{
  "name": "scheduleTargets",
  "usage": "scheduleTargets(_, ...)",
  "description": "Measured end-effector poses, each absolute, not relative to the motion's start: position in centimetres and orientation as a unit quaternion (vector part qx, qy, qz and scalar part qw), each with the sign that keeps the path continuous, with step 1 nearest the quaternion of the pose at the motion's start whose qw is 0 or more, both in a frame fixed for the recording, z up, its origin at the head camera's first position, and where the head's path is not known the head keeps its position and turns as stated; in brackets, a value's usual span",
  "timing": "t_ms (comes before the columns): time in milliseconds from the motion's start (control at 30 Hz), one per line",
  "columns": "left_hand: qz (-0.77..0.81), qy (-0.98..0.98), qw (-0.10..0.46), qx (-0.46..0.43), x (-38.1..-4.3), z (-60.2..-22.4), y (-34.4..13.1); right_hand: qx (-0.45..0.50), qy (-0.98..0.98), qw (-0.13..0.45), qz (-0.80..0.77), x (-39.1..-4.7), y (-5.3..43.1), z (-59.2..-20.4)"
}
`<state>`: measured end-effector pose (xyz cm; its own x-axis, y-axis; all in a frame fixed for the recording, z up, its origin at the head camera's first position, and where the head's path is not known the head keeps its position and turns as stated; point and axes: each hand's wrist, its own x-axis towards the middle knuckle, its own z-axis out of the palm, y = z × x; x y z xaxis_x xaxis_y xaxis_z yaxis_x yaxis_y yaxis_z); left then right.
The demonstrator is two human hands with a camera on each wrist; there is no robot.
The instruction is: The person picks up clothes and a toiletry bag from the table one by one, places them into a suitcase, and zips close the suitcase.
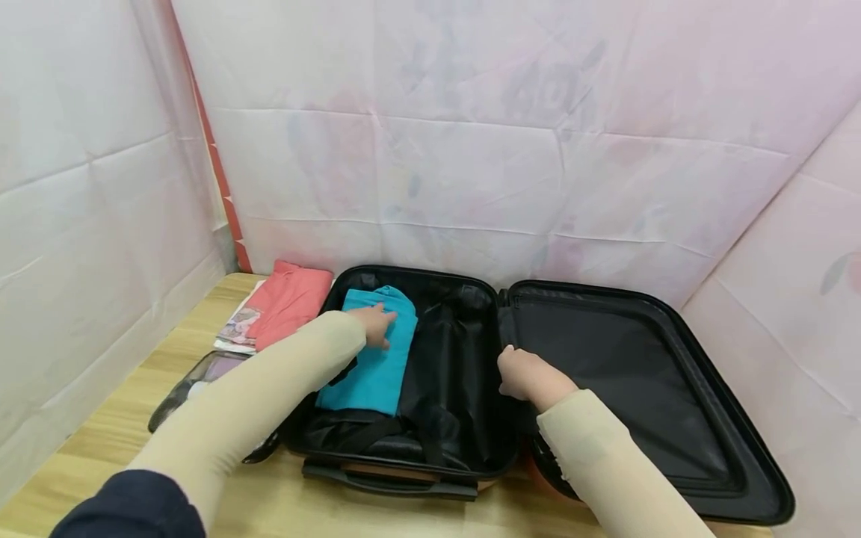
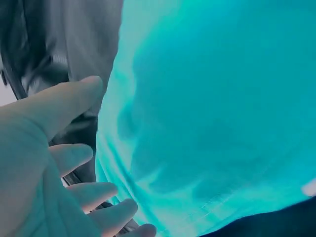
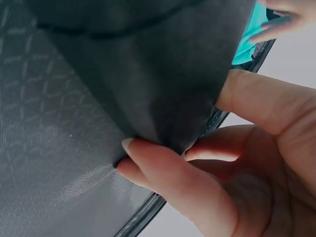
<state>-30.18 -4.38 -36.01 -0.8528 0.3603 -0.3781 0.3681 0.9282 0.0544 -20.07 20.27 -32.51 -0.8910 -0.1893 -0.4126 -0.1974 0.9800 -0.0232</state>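
An open black suitcase (image 1: 454, 359) lies on the wooden surface, its deep half at left and its flatter half (image 1: 625, 388) folded out to the right. In the deep half's left side rests a folded turquoise garment (image 1: 377, 377). Over this garment is my left hand (image 1: 377, 325), fingers apart and loosely extended; the left wrist view shows the fingertips right at its edge. At the hinge side, my right hand (image 1: 528, 377) pinches a black fabric flap (image 3: 163, 84) between thumb and fingers, above the patterned lining (image 3: 49, 138).
Left of the suitcase lie a folded coral garment (image 1: 296, 299) and a white printed one (image 1: 235, 332). A dark-edged see-through pouch (image 1: 171, 400) sits nearer, partly behind my left sleeve. The suitcase handle (image 1: 390, 484) faces me. White sheets (image 1: 471, 172) hang behind and at both sides.
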Motion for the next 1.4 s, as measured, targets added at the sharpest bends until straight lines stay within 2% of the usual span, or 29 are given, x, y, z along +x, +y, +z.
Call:
scheduleTargets(233, 0.030, 0.977, 0.185, 0.104, -33.1, -37.8, -4.2, -0.098, 0.971, 0.219, 0.005, -20.1, 20.1, -32.4)
scheduleTargets(400, 0.043, 0.969, 0.213, 0.113, -34.3, -38.5, -4.6, -0.094, 0.972, 0.217, 0.007, -20.1, 20.3, -32.4)
scheduleTargets(700, 0.092, 0.952, 0.260, 0.131, -34.1, -37.8, -5.5, -0.097, 0.971, 0.220, 0.008, -20.0, 20.3, -32.3)
scheduleTargets(1133, 0.147, 0.943, 0.253, 0.162, -32.7, -33.0, -6.8, -0.097, 0.969, 0.228, 0.006, -20.1, 20.6, -32.2)
scheduleTargets(1400, 0.307, 0.910, 0.239, 0.142, -32.5, -30.9, -10.0, -0.103, 0.968, 0.229, 0.007, -20.4, 20.7, -32.5)
